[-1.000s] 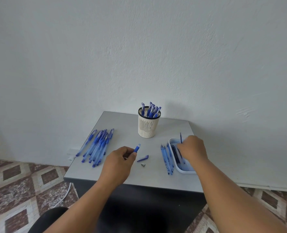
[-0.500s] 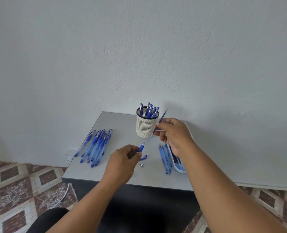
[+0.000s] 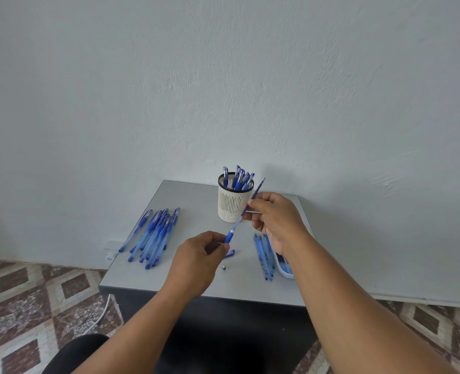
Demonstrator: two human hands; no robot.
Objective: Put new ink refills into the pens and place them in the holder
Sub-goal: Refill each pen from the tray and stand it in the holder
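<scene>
My left hand [image 3: 199, 259] grips a blue pen barrel [image 3: 228, 236], its open end pointing up and to the right. My right hand [image 3: 276, 218] pinches a thin ink refill [image 3: 253, 199] whose lower end meets the barrel's opening. A white slotted holder [image 3: 234, 205] with several blue pens stands at the back of the grey table [image 3: 196, 201]. A pile of blue pens [image 3: 154, 236] lies on the left. A blue cap [image 3: 230, 253] and a small metal tip [image 3: 223, 266] lie below my left hand.
A white tray [image 3: 285, 269] of refills sits at the right, partly hidden by my right forearm, with several blue pens [image 3: 264, 255] beside it. A white cable [image 3: 99, 318] hangs off the table's left front. The wall stands right behind the table.
My right hand lifted a refill out of the tray and brought it left and down to the barrel's opening. My left hand raised the barrel slightly.
</scene>
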